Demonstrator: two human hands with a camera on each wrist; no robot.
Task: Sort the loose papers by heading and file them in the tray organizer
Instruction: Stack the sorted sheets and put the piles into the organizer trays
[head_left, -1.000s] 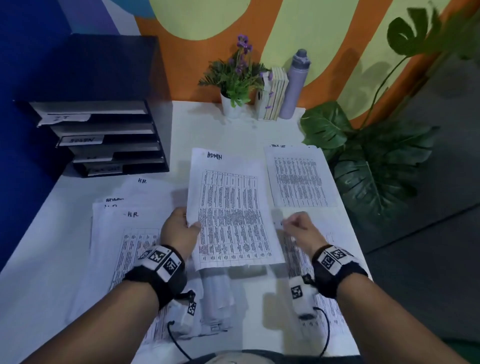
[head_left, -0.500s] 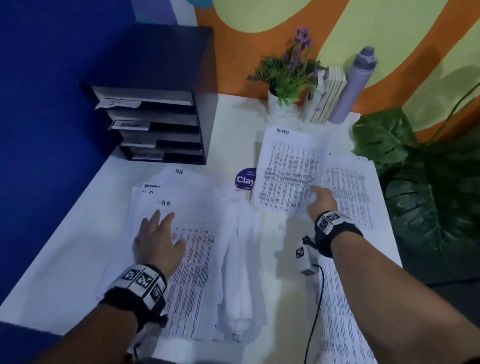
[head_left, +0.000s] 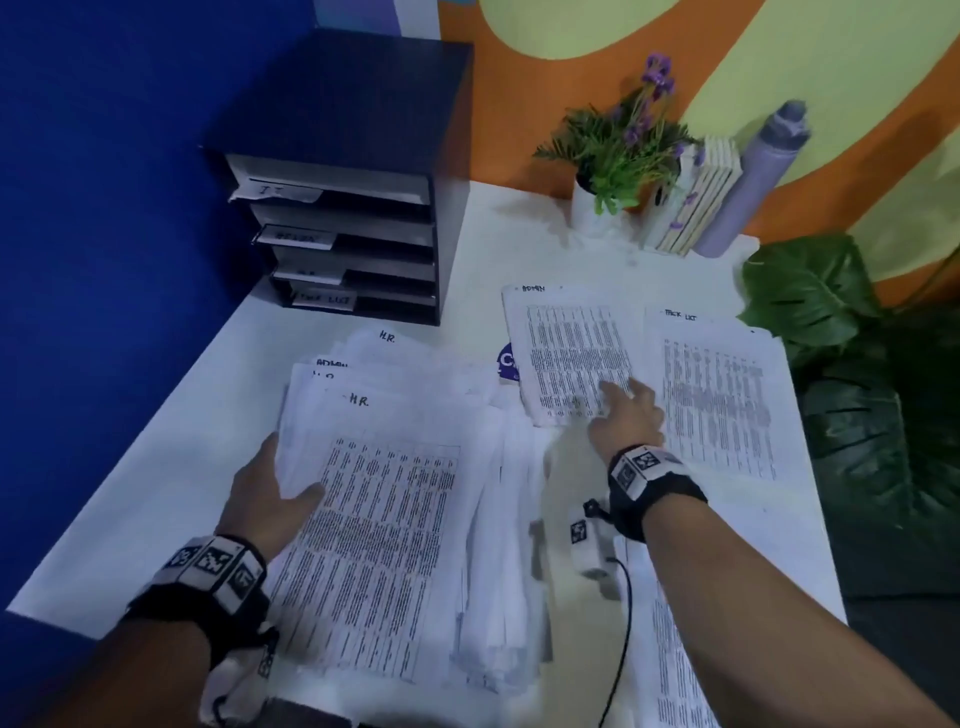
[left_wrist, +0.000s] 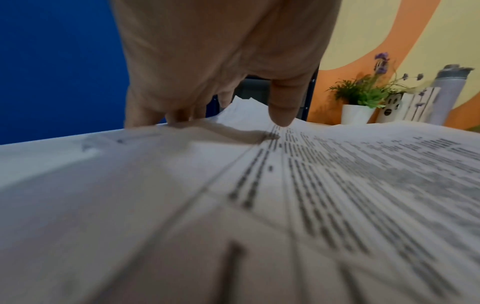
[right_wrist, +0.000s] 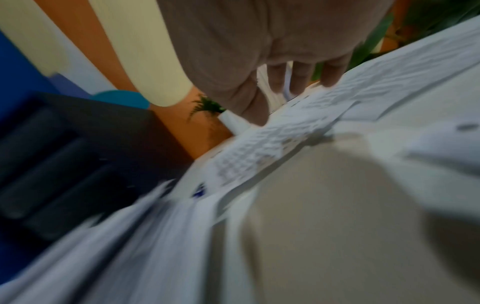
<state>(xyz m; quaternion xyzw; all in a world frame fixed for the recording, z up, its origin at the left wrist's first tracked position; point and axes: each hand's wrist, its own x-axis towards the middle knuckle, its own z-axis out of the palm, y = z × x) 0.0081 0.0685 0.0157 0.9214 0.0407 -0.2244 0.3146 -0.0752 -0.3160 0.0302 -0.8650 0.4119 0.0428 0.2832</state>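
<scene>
Under the left hand (head_left: 267, 488) lies the loose stack, its top sheet (head_left: 384, 530) headed H.R., pinched at the edge between thumb and fingers. The right hand (head_left: 626, 415) rests flat-fingered on the ADMIN sheet (head_left: 566, 343); beyond the left hand stands the tray organizer (head_left: 343, 208).

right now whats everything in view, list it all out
tray organizer: one, black, four labelled slots, back left of table
paper pile: one loose stack, white, top sheet headed H.R., front left
ADMIN sheet: one, white, middle of table
TASK LIST sheet: one, white, right of the ADMIN sheet
sticker: one, blue, partly under the ADMIN sheet
potted plant: one, green with purple flowers, white pot, back edge
books: a few, pale, upright beside the pot
bottle: one, grey-purple, right of the books
table: one, white
left hand: grips the pile's left edge
right hand: flat on the ADMIN sheet
</scene>
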